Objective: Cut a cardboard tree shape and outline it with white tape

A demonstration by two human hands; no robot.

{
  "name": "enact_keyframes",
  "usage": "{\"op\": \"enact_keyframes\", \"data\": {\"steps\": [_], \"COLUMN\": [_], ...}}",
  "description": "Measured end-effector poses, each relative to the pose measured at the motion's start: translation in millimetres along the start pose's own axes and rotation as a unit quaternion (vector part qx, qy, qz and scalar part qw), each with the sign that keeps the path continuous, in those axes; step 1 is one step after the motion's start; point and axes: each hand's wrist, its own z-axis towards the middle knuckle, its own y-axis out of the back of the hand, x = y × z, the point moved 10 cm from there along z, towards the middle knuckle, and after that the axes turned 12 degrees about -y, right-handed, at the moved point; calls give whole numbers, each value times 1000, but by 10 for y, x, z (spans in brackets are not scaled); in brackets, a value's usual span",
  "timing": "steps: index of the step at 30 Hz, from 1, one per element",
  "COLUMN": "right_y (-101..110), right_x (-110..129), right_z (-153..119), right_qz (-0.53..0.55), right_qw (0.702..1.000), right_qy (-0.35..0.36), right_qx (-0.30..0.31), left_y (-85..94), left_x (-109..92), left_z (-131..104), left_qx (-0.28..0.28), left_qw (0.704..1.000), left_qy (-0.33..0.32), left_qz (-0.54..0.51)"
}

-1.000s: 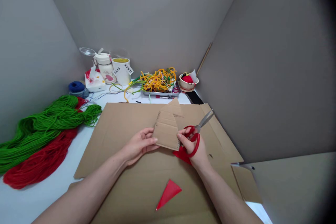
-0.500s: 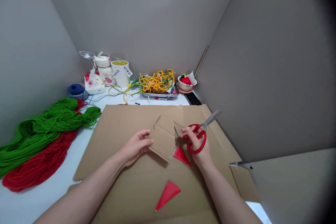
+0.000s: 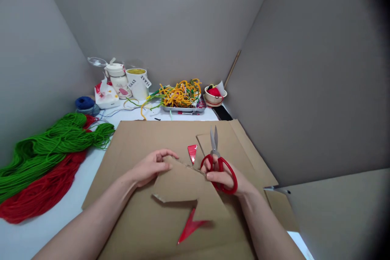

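An irregular brown cardboard piece (image 3: 183, 183) is pinched at its upper left edge by my left hand (image 3: 152, 167). My right hand (image 3: 225, 176) has its fingers in the red handles of the scissors (image 3: 215, 142) and also touches the piece's upper right edge. The scissor blades point away from me, slightly apart. Beyond the piece, a small red triangle (image 3: 192, 153) lies on the large cardboard sheet (image 3: 146, 138). Nearer to me, another red piece (image 3: 190, 229) is partly covered by the cardboard piece.
Green yarn (image 3: 55, 142) and red yarn (image 3: 45, 187) lie at the left. Along the back stand a tissue pack (image 3: 106, 96), a bottle (image 3: 119, 81), a white cup (image 3: 137, 85), a tray (image 3: 183, 109) of orange and green strands, and a bowl (image 3: 215, 99) with red yarn.
The cardboard piece has turned, its pointed part now towards me, over part of the near red piece. The scissors have swung from pointing right to pointing away. The far red triangle has shifted up and left.
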Motion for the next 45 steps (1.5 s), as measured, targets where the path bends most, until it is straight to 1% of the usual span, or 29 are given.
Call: {"op": "enact_keyframes", "data": {"steps": [2, 4, 6, 7, 8, 9, 10, 12, 13, 14, 15, 18, 20, 21, 24, 25, 27, 29, 31, 34, 36, 37, 38, 40, 43, 45], "right_y": [-55, -118, -159, -143, -86, 11, 132, 350, 412, 439, 436, 300, 151, 76, -96, -132, -170, -175, -145, -86, -108, -135, -162, -203, -236, -302], "right_x": [-12, -30, -42, -41, -31, -16, -8, -31, -54, -75, -93, -122, -124, -121, -117, -116, -104, -89, -93, -106, -87, -68, -52, -31, -36, -52], "right_z": [-9, -12, 4, 22, 42, 51, 43, -12, -32, -36, -26, 40, 93, 118, 193, 215, 244, 248, 226, 169, 167, 175, 184, 191, 159, 127], "right_qz": [-5, -24, -35, -29, -12, 19, 57, 121, 140, 153, 162, 189, 196, 195, 196, 196, 185, 168, 170, 197, 198, 191, 183, 156, 88, 38], "right_qw": [1000, 999, 999, 999, 998, 993, 981, 944, 928, 917, 912, 914, 920, 924, 931, 934, 940, 945, 942, 928, 929, 933, 937, 947, 963, 979], "right_qy": [-15, -33, -37, -30, -13, 13, 44, 97, 112, 119, 121, 113, 101, 95, 80, 76, 76, 81, 89, 103, 104, 103, 99, 87, 65, 54], "right_qx": [4, 4, -7, -28, -65, -117, -179, -291, -327, -348, -357, -341, -323, -316, -297, -290, -277, -269, -274, -298, -295, -288, -280, -269, -246, -192], "left_y": [102, 179, 259, 295, 321, 326, 303, 185, 104, 13, -68, -268, -286, -248, -45, 16, 93, 118, 103, -6, -80, -87, -73, 3, 168, 275], "left_x": [10, 7, -5, -17, -37, -61, -89, -134, -131, -107, -75, 62, 107, 103, 21, 0, -11, 2, 12, 14, 18, 20, 20, 3, -49, -111], "left_z": [19, 28, 29, 31, 35, 46, 61, 86, 86, 78, 67, 33, 32, 36, 37, 33, 27, 23, 20, 22, 22, 18, 14, 0, -25, -46], "left_qx": [-50, -87, -126, -145, -160, -165, -156, -107, -78, -50, -29, 5, -12, -36, -122, -142, -160, -160, -153, -121, -97, -96, -104, -138, -203, -242], "left_qw": [999, 996, 991, 987, 980, 972, 965, 961, 965, 972, 980, 996, 998, 997, 988, 985, 983, 984, 985, 987, 990, 990, 988, 980, 969, 959], "left_qy": [-10, -15, -14, -15, -20, -29, -39, -57, -61, -61, -63, -57, -57, -62, -90, -95, -91, -82, -82, -95, -99, -100, -102, -108, -125, -146], "left_qz": [-12, -14, -41, -73, -117, -164, -208, -250, -243, -220, -186, -73, -33, -21, -5, -4, -2, 4, -8, -41, -10, 21, 54, 92, 60, 16]}}
